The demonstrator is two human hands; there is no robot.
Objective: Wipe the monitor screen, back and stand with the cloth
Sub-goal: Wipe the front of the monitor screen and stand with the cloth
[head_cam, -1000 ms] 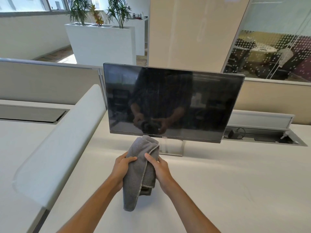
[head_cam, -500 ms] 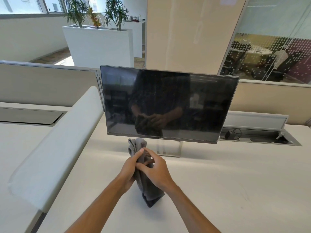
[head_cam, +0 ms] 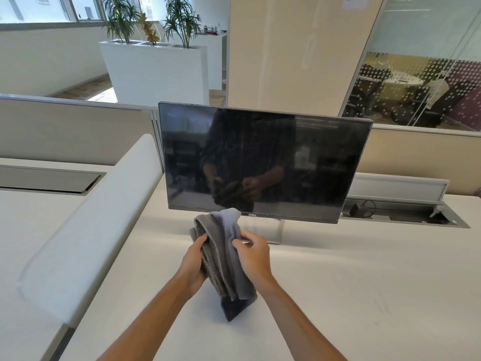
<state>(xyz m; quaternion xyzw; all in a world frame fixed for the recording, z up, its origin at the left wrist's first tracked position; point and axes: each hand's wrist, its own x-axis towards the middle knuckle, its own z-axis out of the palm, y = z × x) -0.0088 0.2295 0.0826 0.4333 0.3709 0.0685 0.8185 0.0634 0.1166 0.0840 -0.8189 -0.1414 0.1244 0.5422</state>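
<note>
Change: since the frame half a second back, my hands have parted. They were stacked together over the cloth; now they sit on opposite sides of it, and more cloth shows between them.
Cloth: the grey cloth [head_cam: 224, 254] hangs bunched in folds between my hands, above the desk [head_cam: 351, 282]. Its top corner overlaps the monitor's bottom bezel in this view; I cannot tell whether it touches.
Left hand: my left hand [head_cam: 194, 261] grips the left folds, fingers curled into the cloth.
Right hand: my right hand [head_cam: 253, 252] pinches the right edge, fingers bent round the fabric.
Monitor: the monitor [head_cam: 260, 162] stands at the far side of the desk, screen dark and facing me, with faint streaks across the glass.
Stand: the stand [head_cam: 274, 231] is just beyond my right hand, partly hidden by hand and cloth.
Back: not visible from here.
Step in hand: I judge this as readying the cloth; no wiping has begun.
Method, fold: I should fold it to a flat pad with no loose tail.
Method, screen: I would use light pressure and overlapping passes from the top edge down, bracing the bezel with my free hand so the panel does not tilt.
Method, order: screen first, then back, then stand.
Risk: a trailing end may drag across the desk and pick up grit.
</note>
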